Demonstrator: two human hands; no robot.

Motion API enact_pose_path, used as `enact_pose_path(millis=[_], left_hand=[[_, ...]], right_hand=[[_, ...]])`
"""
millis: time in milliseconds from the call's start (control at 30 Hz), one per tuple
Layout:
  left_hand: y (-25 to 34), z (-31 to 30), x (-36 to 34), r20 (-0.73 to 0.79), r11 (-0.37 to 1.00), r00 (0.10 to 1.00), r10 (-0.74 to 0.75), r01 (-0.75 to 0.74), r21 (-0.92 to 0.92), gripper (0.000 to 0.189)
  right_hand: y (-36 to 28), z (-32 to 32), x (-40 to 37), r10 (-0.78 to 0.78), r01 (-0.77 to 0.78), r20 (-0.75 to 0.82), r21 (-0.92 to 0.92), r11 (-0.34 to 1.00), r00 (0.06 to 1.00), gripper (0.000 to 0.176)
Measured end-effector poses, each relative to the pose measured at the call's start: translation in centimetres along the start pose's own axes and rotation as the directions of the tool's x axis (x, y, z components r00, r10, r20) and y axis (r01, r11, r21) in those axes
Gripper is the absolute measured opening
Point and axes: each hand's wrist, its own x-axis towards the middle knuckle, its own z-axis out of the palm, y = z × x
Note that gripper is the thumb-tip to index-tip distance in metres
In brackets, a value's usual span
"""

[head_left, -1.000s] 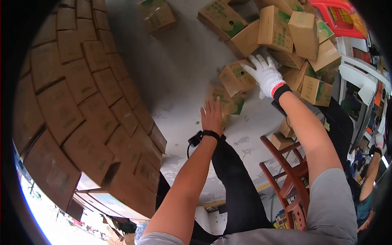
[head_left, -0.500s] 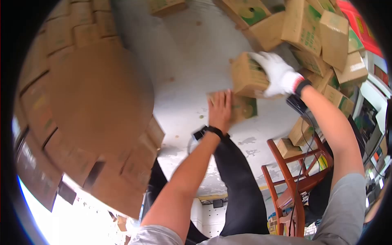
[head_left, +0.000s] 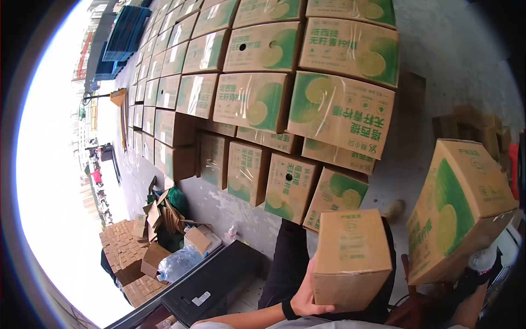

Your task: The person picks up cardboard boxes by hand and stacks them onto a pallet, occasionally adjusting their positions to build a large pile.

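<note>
Fingers of the bare left hand clasp a plain brown cardboard box, low centre; the green-printed carton rides right (gloved right hand underneath, grip unreadable). Stacked cartons wall the grey concrete floor.

A warehouse yard — stacked printed cartons, flattened cardboard heaps.

left hand: bare | wrist: black band | legs: black trousers | grey sleeve
</note>
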Motion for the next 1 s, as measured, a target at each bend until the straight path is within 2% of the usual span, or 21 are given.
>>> enact_pose_path(millis=[33,67,100,133,167,200,233,267,300,333,400,433,533,600,700,733,767,800,867,900,1000], left_hand=[[0.5,-2.4,-2.1,-0.089,0.979,0.992,-0.085,0.067,-0.191,0.114],[0.5,-5.4,-3.0,-0.208,0.974,0.978,0.017,-0.063,-0.217,0.100],[1.4,-7.8,-2.9,-0.357,0.957,0.932,0.057,-0.154,-0.247,0.089],[0.2,-10.8,-2.5,-0.491,0.890,0.871,0.012,-0.234,-0.392,0.082],[2.0,-13.2,-0.7,-0.635,0.876,0.763,0.118,-0.381,-0.295,0.076],[4.7,-15.4,0.3,-0.667,0.850,0.743,0.060,-0.388,-0.356,0.072],[4.6,-19.0,1.9,-0.753,0.858,0.635,0.172,-0.472,-0.202,0.073],[6.2,-21.3,3.2,-0.840,0.854,0.488,0.239,-0.518,-0.057,0.076],[9.4,-22.9,3.4,-0.857,0.843,0.434,0.278,-0.538,0.002,0.092],[9.6,-25.0,3.9,-0.866,0.831,0.425,0.263,-0.556,-0.021,0.092],[8.6,-28.7,4.6,-0.933,0.862,0.275,0.231,-0.502,0.066,0.098],[8.9,-29.4,4.8,-0.941,0.856,0.267,0.207,-0.515,0.042,0.098],[10.5,-30.8,4.5,-0.974,0.876,0.210,0.085,-0.482,-0.028,0.106],[12.2,-30.5,4.8,-0.974,0.970,0.209,-0.085,-0.207,-0.129,0.113],[13.8,-30.2,6.7,-0.975,0.979,0.165,-0.148,-0.115,-0.168,0.120],[14.6,-30.3,6.6,-0.964,0.973,0.165,-0.210,-0.065,-0.223,0.122],[14.7,-30.3,6.3,-0.963,0.976,0.189,-0.194,-0.060,-0.208,0.125],[14.3,-30.3,6.1,-0.961,0.974,0.187,-0.203,-0.061,-0.217,0.125],[12.4,-30.3,5.8,-0.969,0.969,0.236,-0.075,-0.212,-0.127,0.127],[11.6,-30.2,6.0,-0.969,0.969,0.232,-0.080,-0.208,-0.130,0.127],[10.4,-31.3,7.8,-0.968,0.969,0.243,-0.070,-0.214,-0.124,0.124]], right_hand=[[-0.5,2.8,-0.2,0.071,-0.069,-0.012,0.091,0.993,0.997,0.065],[-0.7,4.3,-0.5,0.147,-0.141,-0.018,0.179,0.974,0.989,0.070],[-1.4,7.9,1.9,0.063,0.146,0.472,-0.393,0.908,0.879,0.108],[-0.9,16.6,3.3,-0.039,0.160,0.344,-0.331,0.930,0.938,0.130],[0.4,21.8,5.4,-0.129,0.344,0.476,-0.398,0.851,0.870,0.126],[1.8,26.4,7.4,-0.194,0.508,0.556,-0.493,0.706,0.808,0.123],[4.0,30.7,9.5,-0.269,0.638,0.607,-0.543,0.546,0.748,0.120],[5.0,35.2,10.5,-0.257,0.654,0.602,-0.698,0.290,0.756,0.118],[6.1,39.1,11.7,-0.238,0.654,0.620,-0.750,0.101,0.748,0.116],[7.4,42.4,12.8,-0.234,0.647,0.637,-0.761,-0.045,0.734,0.119],[10.1,47.7,14.9,-0.212,0.511,0.565,-0.819,-0.262,0.798,0.120],[10.4,49.6,14.5,-0.190,0.423,0.513,-0.827,-0.370,0.837,0.117],[14.2,53.0,16.4,-0.257,0.360,0.574,-0.741,-0.568,0.777,0.114],[15.0,55.1,17.4,-0.186,0.302,0.488,-0.752,-0.586,0.853,0.119],[17.1,54.7,19.4,-0.247,0.274,0.508,-0.742,-0.611,0.825,0.114],[17.6,53.9,20.4,-0.302,0.381,0.615,-0.730,-0.567,0.728,0.110],[17.6,53.1,21.3,-0.364,0.487,0.701,-0.699,-0.524,0.614,0.106],[16.8,52.4,20.9,-0.368,0.565,0.740,-0.669,-0.482,0.563,0.092],[15.4,50.4,20.5,-0.352,0.637,0.754,-0.657,-0.404,0.555,0.082],[15.2,49.0,19.7,-0.369,0.656,0.748,-0.663,-0.361,0.552,0.074],[15.9,45.1,17.4,-0.369,0.608,0.647,-0.759,-0.232,0.667,0.076]])
